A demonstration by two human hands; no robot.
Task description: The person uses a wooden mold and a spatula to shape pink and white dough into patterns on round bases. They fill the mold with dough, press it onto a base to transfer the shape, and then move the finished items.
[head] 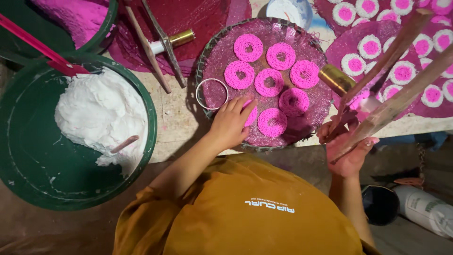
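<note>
Landmark = round woven tray (317,111), dead centre. Big green basin (141,101) well off the tray's left edge, holding a heap of white dough (101,113) with a small stick stuck in it. More trays of pink-and-white rings beyond the tray's right edge. On the tray: seven full pink noodle rings (269,82), an eighth half under my fingers, plus a bare metal ring mould (212,94) on its left rim. My left hand (230,125) sits at the tray's near-left edge, fingers down flat on that half-hidden pink ring (252,115), pressing or pinching, not closed around it. My right hand (348,151), just off the near-right edge, is clenched on the wooden press (391,78) with its brass barrel (336,79). My read: rings are wet, soft, light and fragile, strands will smear or tear. Best nudged from the outer edge or lifted from underneath with flat fingers, never squeezed.
</note>
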